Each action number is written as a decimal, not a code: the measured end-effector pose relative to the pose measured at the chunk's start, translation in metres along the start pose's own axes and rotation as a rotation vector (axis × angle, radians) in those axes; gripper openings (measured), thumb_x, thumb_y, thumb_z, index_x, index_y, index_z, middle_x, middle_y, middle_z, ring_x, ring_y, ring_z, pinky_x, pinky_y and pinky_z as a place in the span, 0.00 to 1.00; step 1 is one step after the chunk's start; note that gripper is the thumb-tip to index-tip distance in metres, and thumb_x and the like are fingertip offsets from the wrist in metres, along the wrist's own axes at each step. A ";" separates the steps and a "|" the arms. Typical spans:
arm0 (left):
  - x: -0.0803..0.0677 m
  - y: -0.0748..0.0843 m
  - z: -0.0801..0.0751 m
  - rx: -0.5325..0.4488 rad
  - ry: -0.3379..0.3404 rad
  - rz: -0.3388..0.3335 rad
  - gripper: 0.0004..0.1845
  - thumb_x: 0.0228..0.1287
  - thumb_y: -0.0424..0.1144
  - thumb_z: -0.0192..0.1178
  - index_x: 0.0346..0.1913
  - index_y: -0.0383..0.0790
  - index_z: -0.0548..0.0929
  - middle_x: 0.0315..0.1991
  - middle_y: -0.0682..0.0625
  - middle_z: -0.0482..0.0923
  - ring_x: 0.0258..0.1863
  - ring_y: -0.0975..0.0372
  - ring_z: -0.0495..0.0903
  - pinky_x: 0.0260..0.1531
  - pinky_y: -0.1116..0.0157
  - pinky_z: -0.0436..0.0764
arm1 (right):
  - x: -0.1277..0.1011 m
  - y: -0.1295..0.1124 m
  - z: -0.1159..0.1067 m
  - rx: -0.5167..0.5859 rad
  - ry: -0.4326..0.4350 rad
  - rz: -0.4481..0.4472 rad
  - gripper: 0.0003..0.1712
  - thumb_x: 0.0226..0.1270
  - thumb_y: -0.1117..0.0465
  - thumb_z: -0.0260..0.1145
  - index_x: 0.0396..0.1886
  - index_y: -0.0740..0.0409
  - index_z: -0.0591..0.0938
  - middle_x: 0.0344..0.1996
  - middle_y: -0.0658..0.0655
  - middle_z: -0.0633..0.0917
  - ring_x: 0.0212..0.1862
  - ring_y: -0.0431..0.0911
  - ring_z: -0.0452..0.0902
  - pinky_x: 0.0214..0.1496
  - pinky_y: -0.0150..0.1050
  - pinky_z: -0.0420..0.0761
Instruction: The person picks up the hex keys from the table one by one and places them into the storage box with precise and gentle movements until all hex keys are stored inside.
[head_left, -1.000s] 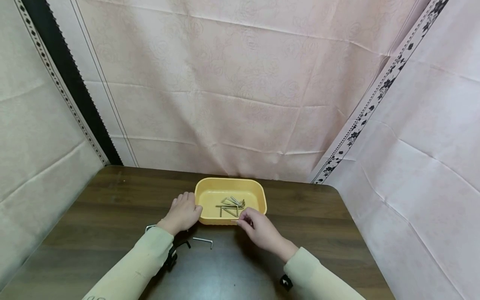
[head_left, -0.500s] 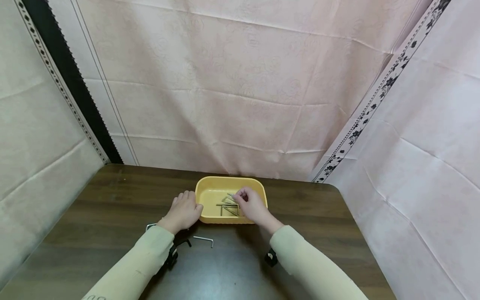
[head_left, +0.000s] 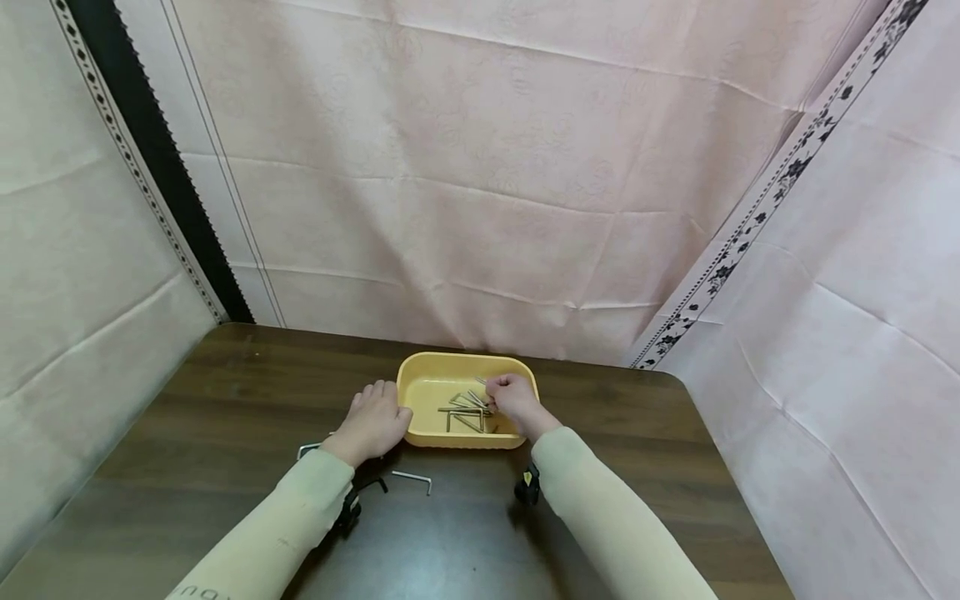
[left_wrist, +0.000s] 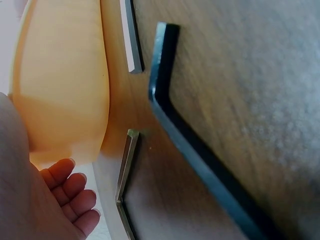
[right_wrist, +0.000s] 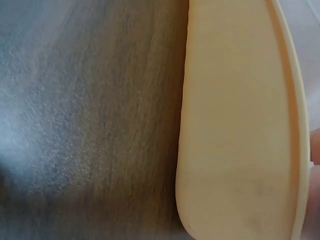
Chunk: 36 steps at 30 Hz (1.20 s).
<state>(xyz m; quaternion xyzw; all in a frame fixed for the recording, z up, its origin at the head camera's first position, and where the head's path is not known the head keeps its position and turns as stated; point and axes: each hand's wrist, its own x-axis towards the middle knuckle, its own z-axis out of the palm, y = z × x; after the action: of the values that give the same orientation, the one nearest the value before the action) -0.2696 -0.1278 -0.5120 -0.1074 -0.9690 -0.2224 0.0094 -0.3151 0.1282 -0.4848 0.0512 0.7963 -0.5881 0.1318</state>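
Head view: yellow plastic tray, likely light, is gripped at nine o'clock by left hand; thin silver metal rod is pinched by right hand.

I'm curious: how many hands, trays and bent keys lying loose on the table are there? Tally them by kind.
Hands: 2 (left hand, right hand)
Tray: 1
Loose keys: 3 (silver key, black key, third key)
Total: 6
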 end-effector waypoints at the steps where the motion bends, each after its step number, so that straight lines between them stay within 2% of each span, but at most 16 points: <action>1: 0.000 0.000 0.000 0.003 0.001 -0.001 0.13 0.67 0.45 0.46 0.42 0.37 0.69 0.36 0.47 0.63 0.38 0.53 0.62 0.43 0.54 0.62 | 0.000 0.000 0.000 -0.008 -0.003 0.000 0.13 0.75 0.63 0.52 0.34 0.69 0.77 0.36 0.66 0.79 0.32 0.47 0.71 0.43 0.49 0.74; 4: 0.000 0.000 0.000 0.002 0.004 -0.007 0.13 0.67 0.45 0.46 0.43 0.37 0.69 0.36 0.47 0.64 0.38 0.53 0.62 0.43 0.54 0.62 | 0.001 -0.001 0.001 -0.030 -0.004 0.004 0.14 0.75 0.64 0.52 0.41 0.74 0.77 0.40 0.68 0.80 0.33 0.47 0.73 0.45 0.48 0.75; 10: 0.000 0.001 0.000 -0.002 0.011 -0.008 0.13 0.67 0.44 0.47 0.43 0.36 0.69 0.36 0.47 0.64 0.38 0.53 0.63 0.42 0.55 0.62 | 0.005 0.002 0.001 -0.087 0.008 -0.005 0.12 0.73 0.66 0.53 0.36 0.73 0.77 0.35 0.62 0.80 0.31 0.45 0.73 0.40 0.44 0.77; 13: -0.001 0.002 -0.001 -0.001 0.012 -0.004 0.13 0.67 0.44 0.47 0.42 0.37 0.69 0.36 0.47 0.64 0.37 0.53 0.63 0.42 0.54 0.62 | 0.007 0.003 0.000 -0.078 0.010 -0.001 0.11 0.72 0.66 0.54 0.42 0.73 0.78 0.38 0.62 0.80 0.33 0.45 0.75 0.42 0.44 0.78; 17: 0.000 0.001 0.000 -0.001 0.003 -0.004 0.13 0.67 0.44 0.46 0.43 0.36 0.69 0.36 0.47 0.64 0.38 0.53 0.63 0.42 0.54 0.63 | 0.007 0.003 -0.001 -0.063 0.011 -0.012 0.16 0.70 0.68 0.54 0.54 0.73 0.74 0.44 0.65 0.77 0.39 0.50 0.78 0.44 0.45 0.79; 19: 0.000 0.001 -0.001 -0.004 0.001 -0.005 0.13 0.67 0.44 0.46 0.43 0.36 0.69 0.37 0.46 0.64 0.38 0.53 0.63 0.43 0.54 0.63 | 0.007 0.003 -0.003 -0.080 0.022 -0.035 0.18 0.70 0.68 0.54 0.56 0.72 0.73 0.44 0.65 0.77 0.40 0.52 0.78 0.43 0.45 0.80; 23: 0.000 0.001 -0.002 -0.003 -0.002 -0.004 0.13 0.67 0.44 0.46 0.43 0.36 0.69 0.36 0.47 0.64 0.38 0.53 0.62 0.43 0.54 0.63 | 0.002 0.000 -0.007 -0.160 0.043 -0.122 0.17 0.70 0.64 0.56 0.54 0.70 0.75 0.39 0.62 0.79 0.38 0.51 0.78 0.39 0.42 0.79; 27: 0.000 0.001 -0.002 -0.006 -0.003 0.002 0.12 0.66 0.44 0.46 0.41 0.37 0.69 0.36 0.47 0.64 0.37 0.53 0.62 0.42 0.54 0.62 | -0.014 -0.005 -0.006 -0.245 0.036 -0.251 0.14 0.69 0.62 0.60 0.49 0.67 0.78 0.36 0.58 0.79 0.36 0.49 0.78 0.36 0.39 0.77; 32: 0.001 0.000 -0.002 -0.016 0.007 0.015 0.12 0.66 0.44 0.46 0.41 0.36 0.69 0.35 0.46 0.64 0.37 0.52 0.62 0.41 0.54 0.62 | -0.041 -0.013 -0.002 -0.360 -0.022 -0.411 0.12 0.69 0.61 0.62 0.47 0.63 0.78 0.36 0.54 0.79 0.38 0.46 0.76 0.40 0.39 0.76; 36: 0.001 0.000 -0.003 -0.023 0.000 0.008 0.13 0.66 0.43 0.46 0.41 0.35 0.70 0.36 0.46 0.64 0.37 0.52 0.62 0.42 0.53 0.63 | -0.058 -0.016 0.000 -0.393 -0.090 -0.495 0.13 0.69 0.60 0.62 0.48 0.63 0.77 0.36 0.54 0.79 0.36 0.46 0.76 0.40 0.39 0.76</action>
<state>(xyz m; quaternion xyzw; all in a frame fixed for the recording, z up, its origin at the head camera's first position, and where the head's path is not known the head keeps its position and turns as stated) -0.2702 -0.1288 -0.5096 -0.1114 -0.9659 -0.2336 0.0090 -0.2626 0.1275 -0.4547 -0.1969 0.8763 -0.4388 0.0271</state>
